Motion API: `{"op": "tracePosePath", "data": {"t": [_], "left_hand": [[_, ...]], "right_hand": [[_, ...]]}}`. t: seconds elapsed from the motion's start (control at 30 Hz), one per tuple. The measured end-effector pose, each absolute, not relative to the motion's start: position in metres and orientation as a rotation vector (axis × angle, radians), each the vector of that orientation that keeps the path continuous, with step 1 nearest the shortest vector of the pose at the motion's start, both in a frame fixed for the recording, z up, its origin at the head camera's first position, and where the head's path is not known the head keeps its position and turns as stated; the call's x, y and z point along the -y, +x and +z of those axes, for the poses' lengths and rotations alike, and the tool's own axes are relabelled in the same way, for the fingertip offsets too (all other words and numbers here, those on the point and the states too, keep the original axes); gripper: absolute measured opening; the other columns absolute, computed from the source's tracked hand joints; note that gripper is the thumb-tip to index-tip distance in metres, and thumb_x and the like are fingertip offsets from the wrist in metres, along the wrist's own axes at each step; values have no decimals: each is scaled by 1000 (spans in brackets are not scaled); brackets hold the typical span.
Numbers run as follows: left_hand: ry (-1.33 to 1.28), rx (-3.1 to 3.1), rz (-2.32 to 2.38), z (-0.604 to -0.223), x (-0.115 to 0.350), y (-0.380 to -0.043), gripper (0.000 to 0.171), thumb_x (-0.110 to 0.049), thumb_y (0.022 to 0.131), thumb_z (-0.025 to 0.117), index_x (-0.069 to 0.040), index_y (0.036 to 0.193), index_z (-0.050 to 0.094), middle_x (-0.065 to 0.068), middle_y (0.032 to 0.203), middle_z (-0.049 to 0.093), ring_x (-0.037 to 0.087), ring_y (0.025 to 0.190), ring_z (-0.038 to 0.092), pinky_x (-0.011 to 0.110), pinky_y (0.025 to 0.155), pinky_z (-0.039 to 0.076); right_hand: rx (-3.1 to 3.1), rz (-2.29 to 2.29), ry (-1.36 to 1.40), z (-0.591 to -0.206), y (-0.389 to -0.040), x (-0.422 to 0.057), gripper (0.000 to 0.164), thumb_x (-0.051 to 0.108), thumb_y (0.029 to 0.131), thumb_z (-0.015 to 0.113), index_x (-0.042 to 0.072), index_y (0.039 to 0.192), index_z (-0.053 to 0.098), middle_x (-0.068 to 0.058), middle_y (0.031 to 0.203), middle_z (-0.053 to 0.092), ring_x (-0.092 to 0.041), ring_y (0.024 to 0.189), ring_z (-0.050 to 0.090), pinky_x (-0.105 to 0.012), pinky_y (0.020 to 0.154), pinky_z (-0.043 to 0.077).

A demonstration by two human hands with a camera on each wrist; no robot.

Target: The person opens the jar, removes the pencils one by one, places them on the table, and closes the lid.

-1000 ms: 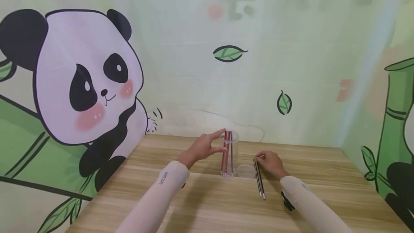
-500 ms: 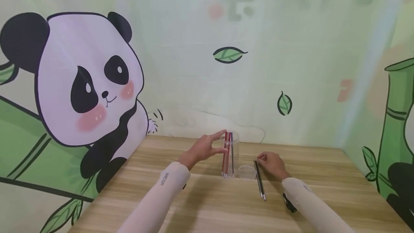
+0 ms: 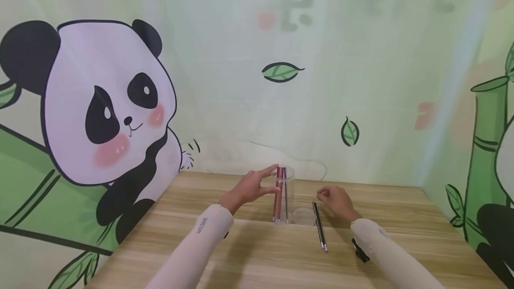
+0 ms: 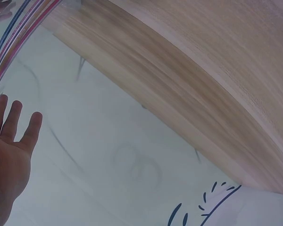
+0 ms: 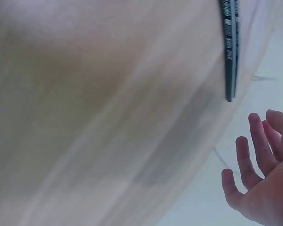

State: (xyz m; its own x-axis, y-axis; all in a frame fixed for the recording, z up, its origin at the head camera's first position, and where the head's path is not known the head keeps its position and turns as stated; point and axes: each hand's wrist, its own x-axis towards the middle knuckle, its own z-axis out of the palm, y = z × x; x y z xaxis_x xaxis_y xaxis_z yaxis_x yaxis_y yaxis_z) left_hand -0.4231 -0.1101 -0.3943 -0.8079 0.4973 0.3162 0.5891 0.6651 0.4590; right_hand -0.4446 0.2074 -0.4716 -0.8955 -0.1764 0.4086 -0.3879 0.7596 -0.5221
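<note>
A clear plastic tube (image 3: 291, 195) stands upright on the table, holding several red and dark blue pencils (image 3: 280, 200). My left hand (image 3: 246, 187) grips it loosely near the rim from the left, index finger at the top edge and thumb just below. The other three fingers (image 4: 30, 129) stretch out straight in the left wrist view. Two dark pencils (image 3: 320, 226) lie side by side on the wood to the right, eraser ends towards me. Just beyond their far tips hovers my right hand (image 3: 337, 202), fingers loosely bent and holding nothing in the right wrist view.
A round clear lid (image 3: 304, 217) lies between the tube and the dark pencils. The wooden table (image 3: 257, 258) ends at a fabric backdrop (image 3: 225, 101) printed with pandas, bamboo and leaves.
My right hand's fingertips have drawn slightly away from the far tips of the dark pencils, leaving a small gap. The left hand keeps its place at the tube. The head view has shifted slightly.
</note>
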Motion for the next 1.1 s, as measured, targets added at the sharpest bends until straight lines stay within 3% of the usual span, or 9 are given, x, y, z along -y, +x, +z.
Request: {"op": "tracePosePath", "data": {"t": [0.77,1.1], "left_hand": [[-916,2683,-858,-395,110,-420,82,-41,94,77,-22,163,36,15,151,54,33,140,52,53,116,40],[-918,2676,-850,-394,109,-422,82,-41,94,77,-22,163,37,12,150,56,31,139,54,51,115,41]], "right_hand": [[2565,797,513,-396,-438,-185,22,20,98,73,2,110,77,-14,97,79,-33,91,74,-49,77,59],[2535,758,589,-364,-429,-165,21,18,99,73,2,112,77,-14,101,79,-34,97,73,-51,84,58]]}}
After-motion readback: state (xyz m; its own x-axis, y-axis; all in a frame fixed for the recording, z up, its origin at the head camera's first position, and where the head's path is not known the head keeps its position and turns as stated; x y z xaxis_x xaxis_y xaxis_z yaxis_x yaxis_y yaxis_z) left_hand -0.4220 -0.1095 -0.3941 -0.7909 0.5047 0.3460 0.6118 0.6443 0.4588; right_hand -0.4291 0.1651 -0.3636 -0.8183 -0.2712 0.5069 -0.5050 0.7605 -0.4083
